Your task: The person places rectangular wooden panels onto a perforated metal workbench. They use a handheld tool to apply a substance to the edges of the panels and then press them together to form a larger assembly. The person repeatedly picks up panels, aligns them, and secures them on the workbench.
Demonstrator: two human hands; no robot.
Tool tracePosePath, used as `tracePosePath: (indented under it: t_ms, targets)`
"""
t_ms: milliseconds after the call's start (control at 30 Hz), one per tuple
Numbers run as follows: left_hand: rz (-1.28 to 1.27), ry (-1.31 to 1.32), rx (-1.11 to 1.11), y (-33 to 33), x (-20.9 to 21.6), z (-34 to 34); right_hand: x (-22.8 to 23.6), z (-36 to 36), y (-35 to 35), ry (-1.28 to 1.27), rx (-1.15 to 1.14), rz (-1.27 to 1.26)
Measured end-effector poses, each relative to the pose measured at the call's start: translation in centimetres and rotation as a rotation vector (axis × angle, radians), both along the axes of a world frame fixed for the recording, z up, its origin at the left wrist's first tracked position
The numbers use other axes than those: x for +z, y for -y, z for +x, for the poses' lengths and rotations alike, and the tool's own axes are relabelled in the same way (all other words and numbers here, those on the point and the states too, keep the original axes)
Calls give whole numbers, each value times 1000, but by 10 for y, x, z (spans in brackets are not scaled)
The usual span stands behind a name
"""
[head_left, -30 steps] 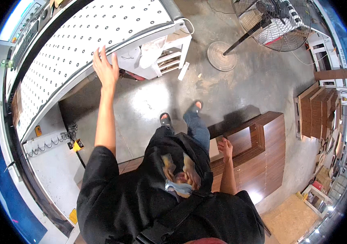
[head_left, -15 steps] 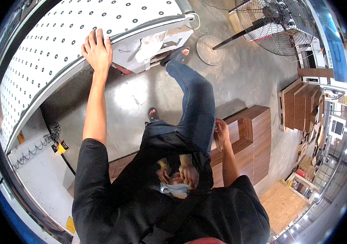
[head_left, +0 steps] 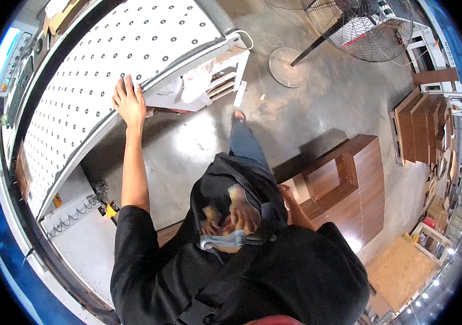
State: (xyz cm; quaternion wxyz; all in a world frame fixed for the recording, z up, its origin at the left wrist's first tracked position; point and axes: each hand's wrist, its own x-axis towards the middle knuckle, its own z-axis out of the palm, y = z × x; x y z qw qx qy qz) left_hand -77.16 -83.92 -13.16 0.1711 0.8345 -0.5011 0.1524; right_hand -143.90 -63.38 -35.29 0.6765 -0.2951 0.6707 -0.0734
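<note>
My left hand [head_left: 129, 102] lies on the edge of a white tabletop [head_left: 87, 70] dotted with black-ringed round spots. Its fingers are stretched out over the surface, and it grips nothing. Low at my right side is my right hand [head_left: 290, 199], partly covered by my black shirt. A brown wood-grain cabinet [head_left: 370, 173] with an open compartment lies just beyond that hand. Whether the two touch cannot be made out, and the right fingers are mostly hidden.
A large black pedestal fan [head_left: 358, 30] stands ahead to the right on a round base [head_left: 288, 67]. Brown boards [head_left: 420, 127] are stacked at the right, with a tan chipboard sheet [head_left: 404, 268] lower down. A yellow-and-black tool [head_left: 112, 209] hangs near a coiled hose [head_left: 71, 218] at left.
My body has turned and stepped forward along the tabletop. My left hand stays on the table edge, while my right hand has drawn in closer to my body and become more hidden.
</note>
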Motion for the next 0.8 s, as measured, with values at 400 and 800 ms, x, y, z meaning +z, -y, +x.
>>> tracePosePath:
  t_ms: [400, 800]
  targets:
    - [76, -45, 26, -2, 20, -5, 90, 107, 307, 101, -177, -349]
    - [-8, -102, 3, -7, 2, -2, 77, -3, 191, -200, 425, -277]
